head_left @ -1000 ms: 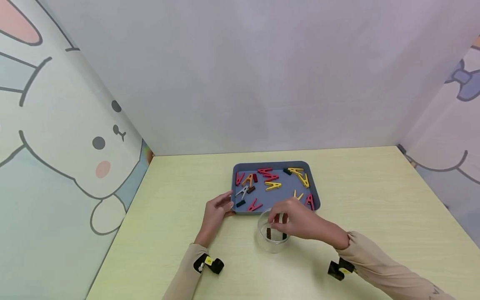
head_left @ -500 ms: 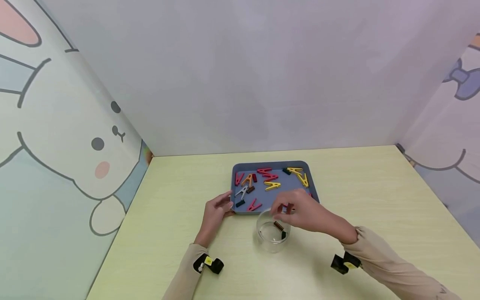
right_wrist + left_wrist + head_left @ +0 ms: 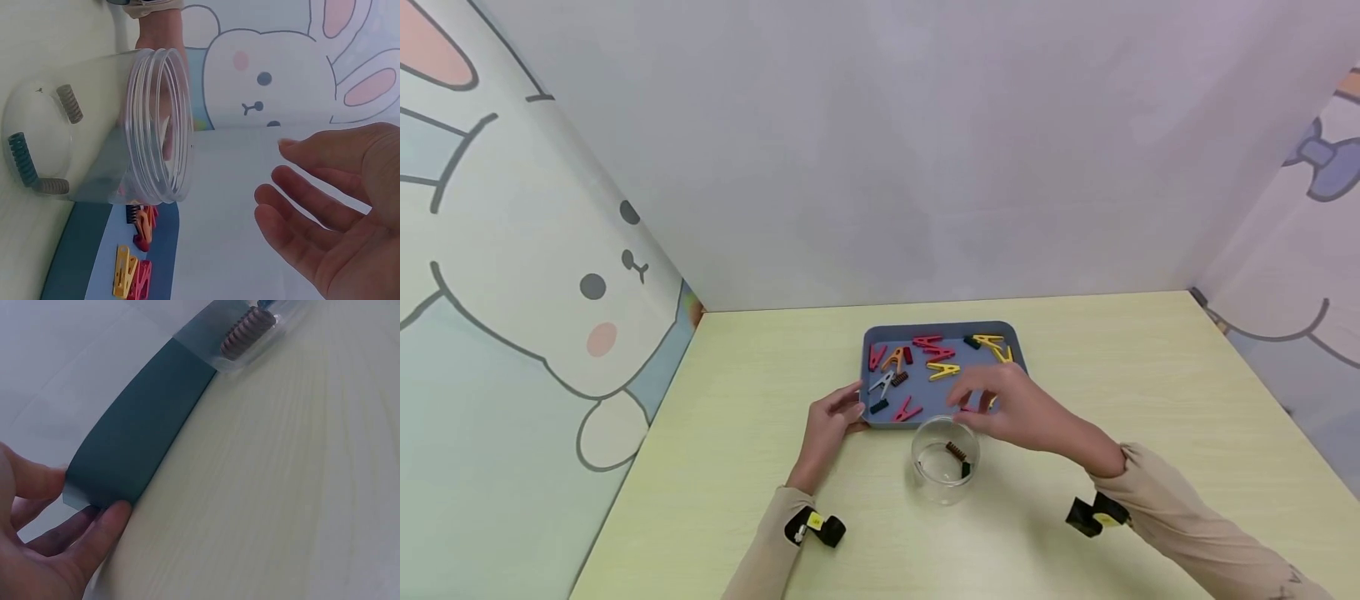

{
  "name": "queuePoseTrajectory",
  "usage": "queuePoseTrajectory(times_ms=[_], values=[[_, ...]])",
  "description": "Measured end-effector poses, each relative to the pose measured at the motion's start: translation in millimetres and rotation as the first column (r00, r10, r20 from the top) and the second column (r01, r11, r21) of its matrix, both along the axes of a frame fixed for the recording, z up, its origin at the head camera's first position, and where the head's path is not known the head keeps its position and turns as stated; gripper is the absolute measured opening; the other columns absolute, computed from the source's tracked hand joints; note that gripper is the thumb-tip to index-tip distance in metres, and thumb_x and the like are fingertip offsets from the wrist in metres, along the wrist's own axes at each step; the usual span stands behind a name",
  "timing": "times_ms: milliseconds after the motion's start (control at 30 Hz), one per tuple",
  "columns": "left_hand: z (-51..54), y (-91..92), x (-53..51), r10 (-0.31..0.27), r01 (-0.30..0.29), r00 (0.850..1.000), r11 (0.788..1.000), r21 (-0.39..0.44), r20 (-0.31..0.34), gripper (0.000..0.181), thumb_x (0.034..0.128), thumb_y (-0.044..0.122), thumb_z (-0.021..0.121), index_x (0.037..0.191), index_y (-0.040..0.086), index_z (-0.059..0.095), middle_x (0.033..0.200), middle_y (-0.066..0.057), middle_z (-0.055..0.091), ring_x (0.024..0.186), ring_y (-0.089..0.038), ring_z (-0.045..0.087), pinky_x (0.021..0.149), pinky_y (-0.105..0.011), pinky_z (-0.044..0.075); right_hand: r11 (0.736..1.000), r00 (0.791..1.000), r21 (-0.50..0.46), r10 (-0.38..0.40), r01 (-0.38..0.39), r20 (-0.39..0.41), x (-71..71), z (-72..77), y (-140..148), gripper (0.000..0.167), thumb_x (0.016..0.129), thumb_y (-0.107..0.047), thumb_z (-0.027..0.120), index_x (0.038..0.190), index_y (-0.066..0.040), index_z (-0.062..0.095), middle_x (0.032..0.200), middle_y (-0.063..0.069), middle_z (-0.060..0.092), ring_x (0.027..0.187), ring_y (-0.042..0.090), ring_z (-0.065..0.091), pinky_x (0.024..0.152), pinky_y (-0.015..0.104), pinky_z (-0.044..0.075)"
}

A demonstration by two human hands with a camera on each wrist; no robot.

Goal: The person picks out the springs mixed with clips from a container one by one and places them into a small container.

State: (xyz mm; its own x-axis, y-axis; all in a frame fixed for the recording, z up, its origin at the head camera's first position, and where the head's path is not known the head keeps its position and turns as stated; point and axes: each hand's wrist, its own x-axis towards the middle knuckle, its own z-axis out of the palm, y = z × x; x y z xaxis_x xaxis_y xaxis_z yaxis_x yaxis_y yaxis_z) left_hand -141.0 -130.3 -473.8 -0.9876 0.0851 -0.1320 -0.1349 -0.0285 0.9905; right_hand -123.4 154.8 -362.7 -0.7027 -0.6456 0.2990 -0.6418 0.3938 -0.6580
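Observation:
A clear screw-neck jar [image 3: 946,462] stands on the table before the blue-grey tray [image 3: 925,427]. Inside it lie a brown coil spring [image 3: 957,451] and a dark green one [image 3: 22,159]; the right wrist view also shows another brown-grey spring [image 3: 70,104]. Just above and right of the jar's mouth hovers my right hand [image 3: 1003,408], fingers loosely bent, holding nothing. My left hand [image 3: 831,429] grips the tray's near left corner between thumb and fingers. V-shaped plastic pieces, such as a yellow one [image 3: 943,371] and a red one [image 3: 907,410], lie in the tray.
Loose springs lie among the tray's pieces, including a brown one [image 3: 900,379] and a dark one [image 3: 879,406]. A pale wood-grain table [image 3: 760,375] surrounds everything. A white wall [image 3: 925,167] rises behind it, with rabbit-printed panels [image 3: 550,275] at the sides.
My right hand has moved from over the jar up and to the right. The brown spring, upright at the jar's left before, now lies slanted at its right. My left hand stays put.

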Motion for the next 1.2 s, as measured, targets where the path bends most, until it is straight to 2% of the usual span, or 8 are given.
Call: queuePoseTrajectory(times_ms=[167,400,600,900,1200], values=[[-0.3,0.2,0.2,0.004,-0.004,1.0,1.0,-0.005,-0.002,0.044,0.0901,-0.001,0.058,0.133,-0.002,0.052,0.123,-0.029,0.054,0.107,-0.04,0.057,0.084,-0.049,0.053,1.0,1.0,-0.015,-0.015,0.015,-0.019,-3.6,0.5,2,0.019,0.08,-0.008,0.075,0.094,-0.02,0.069,0.094,-0.006,0.066,0.078,0.006,0.058,0.062,0.027,0.055],[-0.2,-0.4,-0.8,0.005,-0.005,1.0,1.0,0.0,-0.003,0.044,0.09,-0.001,0.058,0.133,-0.002,0.052,0.123,-0.029,0.054,0.107,-0.04,0.057,0.084,-0.049,0.053,0.998,0.998,-0.06,-0.013,0.01,-0.057,-10.7,-1.1,5,0.019,0.079,-0.006,0.075,0.095,-0.016,0.07,0.092,-0.003,0.067,0.077,0.005,0.06,0.059,0.024,0.055],[-1.4,-1.0,-0.4,-0.003,0.003,1.0,1.0,0.003,-0.002,0.044,0.0904,0.0,0.058,0.134,-0.001,0.051,0.122,-0.029,0.055,0.105,-0.04,0.058,0.084,-0.049,0.053,0.997,0.998,-0.081,-0.016,0.011,-0.064,-16.2,-2.1,6,0.021,0.079,-0.004,0.074,0.093,-0.018,0.069,0.09,-0.009,0.066,0.077,0.005,0.06,0.058,0.024,0.055],[-2.8,-0.2,-1.1,0.009,-0.009,1.0,1.0,0.003,-0.002,0.043,0.0898,-0.002,0.058,0.133,-0.001,0.053,0.122,-0.028,0.055,0.106,-0.039,0.058,0.083,-0.048,0.053,0.996,0.994,-0.049,-0.079,0.075,-0.075,-22.4,-6.4,11,0.023,0.078,-0.003,0.075,0.093,-0.019,0.07,0.09,-0.01,0.065,0.079,0.005,0.06,0.058,0.025,0.053],[-2.6,-0.1,-1.4,0.014,-0.014,1.0,1.0,0.003,-0.009,0.043,0.0896,-0.003,0.058,0.132,-0.002,0.053,0.122,-0.028,0.055,0.108,-0.039,0.057,0.083,-0.049,0.053,0.993,0.991,-0.059,-0.111,0.107,-0.073,-31.3,-10.7,15,0.023,0.078,-0.003,0.076,0.093,-0.02,0.07,0.088,-0.01,0.065,0.079,0.006,0.061,0.059,0.026,0.054]])
